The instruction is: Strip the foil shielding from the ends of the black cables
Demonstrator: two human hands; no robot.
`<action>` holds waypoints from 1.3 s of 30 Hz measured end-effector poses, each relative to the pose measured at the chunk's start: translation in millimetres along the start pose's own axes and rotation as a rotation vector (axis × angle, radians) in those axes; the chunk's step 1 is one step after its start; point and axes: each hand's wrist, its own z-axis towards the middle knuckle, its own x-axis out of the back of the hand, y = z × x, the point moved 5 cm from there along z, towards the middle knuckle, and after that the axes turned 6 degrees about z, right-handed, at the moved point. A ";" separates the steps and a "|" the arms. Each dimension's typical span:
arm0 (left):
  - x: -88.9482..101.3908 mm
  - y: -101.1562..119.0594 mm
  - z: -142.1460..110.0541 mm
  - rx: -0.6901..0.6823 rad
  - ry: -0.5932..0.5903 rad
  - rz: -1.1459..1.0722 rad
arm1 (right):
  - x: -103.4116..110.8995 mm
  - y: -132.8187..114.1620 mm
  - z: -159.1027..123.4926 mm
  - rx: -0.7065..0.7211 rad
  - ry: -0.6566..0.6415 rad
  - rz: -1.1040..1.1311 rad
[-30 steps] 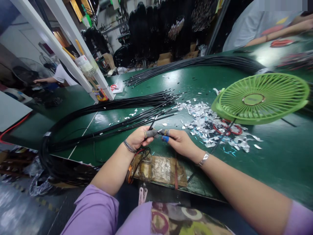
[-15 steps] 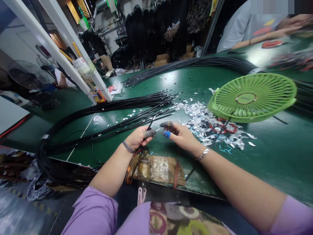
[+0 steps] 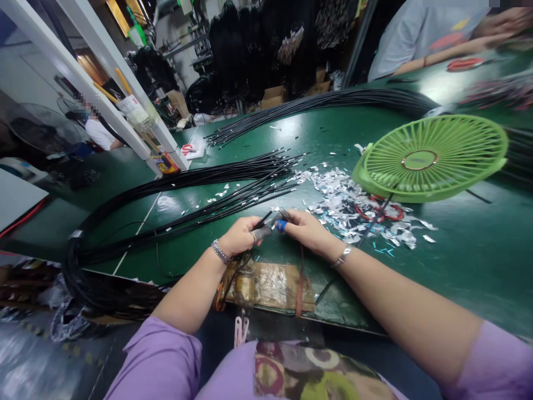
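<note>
My left hand [image 3: 244,236] is closed around a thin black cable [image 3: 264,220], close to its end. Grey covers wrap some fingertips. My right hand [image 3: 308,232] meets it from the right, with the blue-wrapped thumb and a grey-covered finger pinched at the cable's pale tip. The fingers partly hide that tip. Beyond my hands lies a bundle of black cables [image 3: 200,180] with pale stripped ends. To the right of it spreads a heap of white and silvery scraps [image 3: 341,203] with small blue bits.
A green fan [image 3: 433,158] stands over the scraps at right. A taped cardboard block [image 3: 275,284] sits at the front edge of the green table [image 3: 470,266]. Another cable bundle [image 3: 325,103] curves across the back. White posts [image 3: 125,83] rise at left; a co-worker [image 3: 416,39] sits far right.
My right hand has moved left and closed its fingers on the cable's tip, which was free of it before. My left hand has stayed closed on the cable.
</note>
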 end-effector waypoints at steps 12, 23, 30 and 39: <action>7.3 3.8 3.8 -0.193 0.188 0.378 | -1.7 -12.2 -8.6 0.204 0.063 -0.442; 12.1 -4.7 4.2 -0.006 0.083 -0.010 | 6.3 -1.0 -3.3 0.103 0.089 -0.323; 6.1 -8.0 4.5 0.013 0.024 0.006 | -3.3 -10.2 -7.4 0.261 -0.034 -0.324; -0.4 -5.6 3.6 -0.041 -0.135 -0.100 | -16.9 2.1 -12.5 -0.233 -0.259 0.353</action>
